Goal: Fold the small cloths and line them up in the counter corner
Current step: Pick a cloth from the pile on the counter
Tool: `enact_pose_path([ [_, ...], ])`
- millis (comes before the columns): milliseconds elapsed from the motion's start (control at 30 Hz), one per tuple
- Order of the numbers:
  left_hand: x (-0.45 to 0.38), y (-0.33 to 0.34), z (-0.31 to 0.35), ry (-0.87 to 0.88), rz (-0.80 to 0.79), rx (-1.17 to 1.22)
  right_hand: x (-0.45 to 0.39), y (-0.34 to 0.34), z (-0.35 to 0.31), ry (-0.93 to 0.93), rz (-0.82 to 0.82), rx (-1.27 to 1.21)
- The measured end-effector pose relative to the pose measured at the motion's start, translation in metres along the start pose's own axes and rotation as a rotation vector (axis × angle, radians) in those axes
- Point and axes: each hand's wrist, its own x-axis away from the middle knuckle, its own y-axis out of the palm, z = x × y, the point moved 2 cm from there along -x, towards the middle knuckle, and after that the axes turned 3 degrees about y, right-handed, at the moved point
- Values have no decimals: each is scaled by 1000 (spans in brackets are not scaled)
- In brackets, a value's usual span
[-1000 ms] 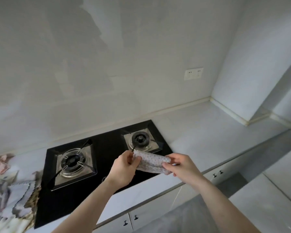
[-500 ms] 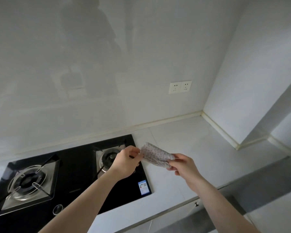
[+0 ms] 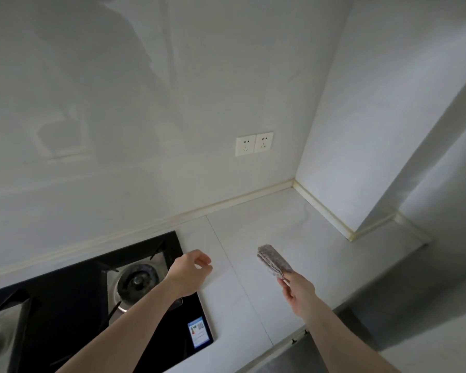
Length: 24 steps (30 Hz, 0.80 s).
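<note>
**Folded cloth on its way to the corner**

At the far left sits the black gas hob (image 3: 92, 305), its nearer burner (image 3: 137, 281) just under the left forearm. The left hand (image 3: 189, 273) hangs above the hob's right edge with fingers loosely curled and nothing in them. Right of it lies a bare stretch of pale counter (image 3: 240, 292), crossed by a thin seam. Further right, the right hand (image 3: 299, 292) pinches the near end of a folded cloth (image 3: 273, 261), small, speckled and grey, whose free end points away toward the back wall; the cloth is in the air above the counter, not lying on it. The counter corner (image 3: 293, 184), under the double wall socket (image 3: 254, 144), is well apart from the cloth, up and to the right.

The folding looks done for this piece, so the step in hand is placing it. The next move calls for carrying it to the corner and laying it flat, squared to the wall trim, without letting the layers fan open.
</note>
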Motion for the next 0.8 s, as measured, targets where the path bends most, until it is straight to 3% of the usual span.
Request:
enact_pose_path([
  [400, -112, 11, 36, -53, -97, -102, -125, 13, -115, 25, -4, -110],
  [667, -167, 33, 73, -49, -108, -205, -203, 35, -206, -85, 30, -100],
  [800, -177, 48, 76, -85, -114, -197, -237, 42, -220, -141, 121, -2],
])
